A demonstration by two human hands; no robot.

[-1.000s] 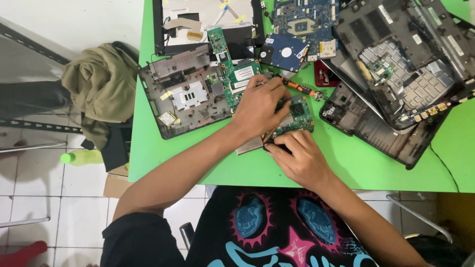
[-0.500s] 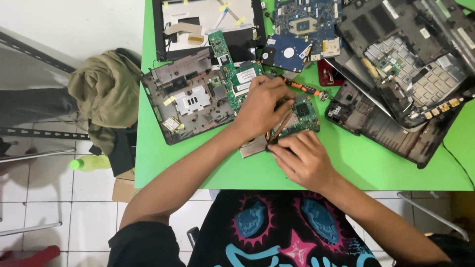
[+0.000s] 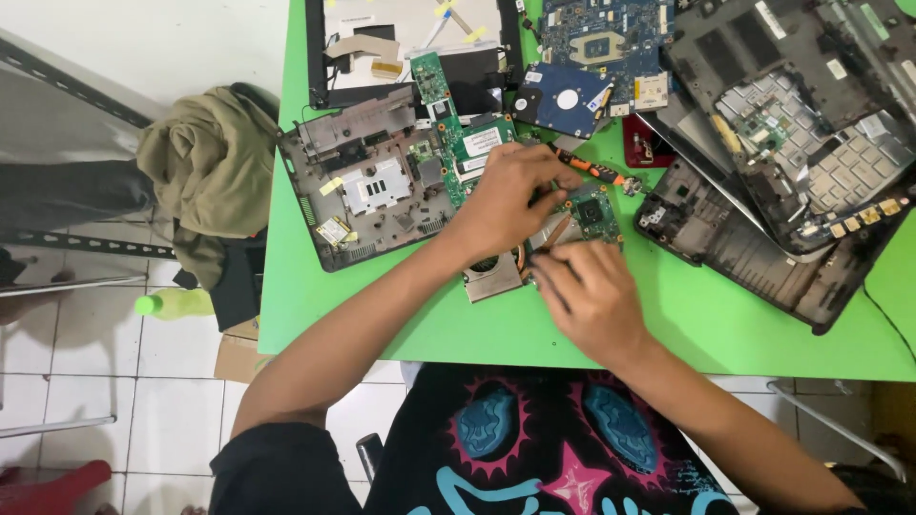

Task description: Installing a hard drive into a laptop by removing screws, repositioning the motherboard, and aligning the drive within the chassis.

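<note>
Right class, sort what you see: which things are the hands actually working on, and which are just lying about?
In hand:
left hand
right hand
small green circuit board
copper heat pipe with fan

Lying about:
orange-handled screwdriver
hard drive
grey laptop base
olive cloth

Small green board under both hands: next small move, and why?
Probably lift the left hand a little: it covers most of the small green board, and the right hand fingers sit pinched at its edge beside the copper heat pipe.

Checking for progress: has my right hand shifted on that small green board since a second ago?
No. The right hand still rests at the small green board, below the orange screwdriver.
</note>
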